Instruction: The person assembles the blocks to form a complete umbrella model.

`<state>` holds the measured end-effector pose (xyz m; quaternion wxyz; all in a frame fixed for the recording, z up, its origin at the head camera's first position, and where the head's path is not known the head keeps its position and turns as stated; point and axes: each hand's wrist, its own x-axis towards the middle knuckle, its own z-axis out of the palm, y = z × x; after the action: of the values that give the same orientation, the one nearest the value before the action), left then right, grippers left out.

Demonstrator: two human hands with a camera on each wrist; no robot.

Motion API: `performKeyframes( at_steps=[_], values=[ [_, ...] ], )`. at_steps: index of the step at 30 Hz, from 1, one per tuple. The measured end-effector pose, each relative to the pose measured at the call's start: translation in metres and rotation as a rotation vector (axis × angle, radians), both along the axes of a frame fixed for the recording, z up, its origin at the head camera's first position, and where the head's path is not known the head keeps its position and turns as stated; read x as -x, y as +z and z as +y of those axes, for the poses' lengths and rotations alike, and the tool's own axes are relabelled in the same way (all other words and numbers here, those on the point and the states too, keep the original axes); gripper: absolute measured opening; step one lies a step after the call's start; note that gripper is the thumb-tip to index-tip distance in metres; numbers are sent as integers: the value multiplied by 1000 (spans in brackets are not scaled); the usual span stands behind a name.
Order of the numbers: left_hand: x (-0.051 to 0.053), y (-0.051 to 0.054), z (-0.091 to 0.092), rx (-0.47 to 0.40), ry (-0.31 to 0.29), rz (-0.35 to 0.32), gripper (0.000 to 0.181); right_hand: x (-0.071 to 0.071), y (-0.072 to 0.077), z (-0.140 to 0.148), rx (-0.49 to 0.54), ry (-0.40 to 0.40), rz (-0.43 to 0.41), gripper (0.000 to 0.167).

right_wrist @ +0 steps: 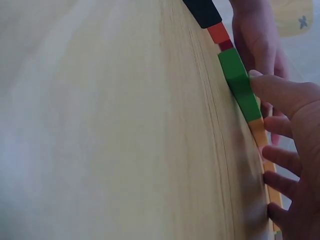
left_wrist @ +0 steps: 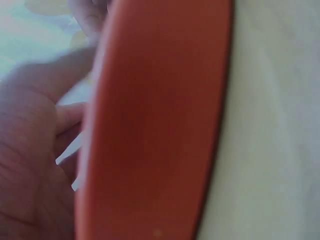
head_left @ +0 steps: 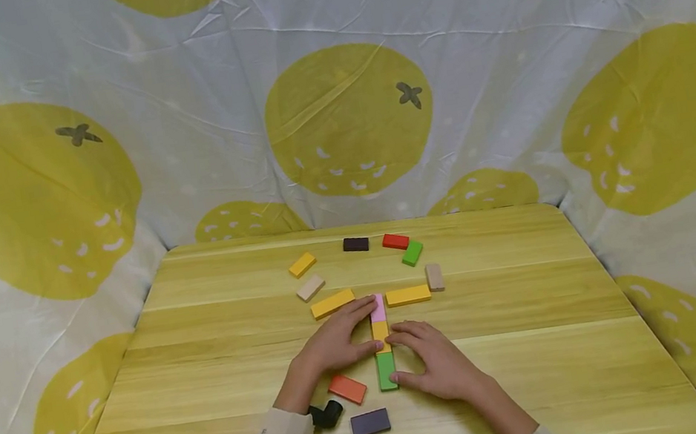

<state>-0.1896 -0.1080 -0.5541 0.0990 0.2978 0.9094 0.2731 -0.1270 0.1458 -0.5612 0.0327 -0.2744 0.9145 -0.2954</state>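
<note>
So I've got both hands on a little line of flat rectangular blocks, lower middle of the head view, laid end to end on a pale yellow wood-grain table point(head_left: 546, 367). Farthest end is a pink block point(head_left: 378, 308), then a short yellow-orange block point(head_left: 380, 329), and a bright green block point(head_left: 388, 371) sits nearest me.

My left hand point(head_left: 337, 342) comes in from the left, fingers stretched out, fingertips on the pink one and thumb on the yellow-orange one. My right hand point(head_left: 440, 364) is on the other side, fingers spread and loose, fingertips at the yellow-orange one and thumb against the green.

Either side of the pink end there's a long yellow block on the left point(head_left: 333, 304) and a long yellow block on the right point(head_left: 408, 296). Nearer me, toward the bottom, there's an orange-red block point(head_left: 348, 389) by my left wrist and a dark purplish block point(head_left: 370, 424).

Toward the table's far edge: a black block point(head_left: 356, 244), plus a red block point(head_left: 395, 241) right beside a small green block point(head_left: 413, 253). Behind it all hangs a white lemon-print cloth point(head_left: 465, 4).
</note>
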Motion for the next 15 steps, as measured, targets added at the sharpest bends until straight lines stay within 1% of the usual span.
performKeyframes(
  at_steps=[3, 5, 8, 11, 15],
  values=[
    [-4, 3, -1, 26, -27, 30, 102, 0, -1, 0, 6, 7, 4, 61],
    [-6, 5, -1, 49, -51, 62, 113, 0, -1, 1, 4, 8, 8, 62],
    [-9, 6, 0, 91, -73, 93, 123, 0, -2, 1, 4, 11, 23, 60],
    [-11, 6, 1, 148, -80, 109, 127, 0, -3, 1, 8, 12, 40, 55],
    [-13, 8, 2, 179, -77, 106, 126, 1, -4, 2, 14, 7, 29, 51]
  ],
)
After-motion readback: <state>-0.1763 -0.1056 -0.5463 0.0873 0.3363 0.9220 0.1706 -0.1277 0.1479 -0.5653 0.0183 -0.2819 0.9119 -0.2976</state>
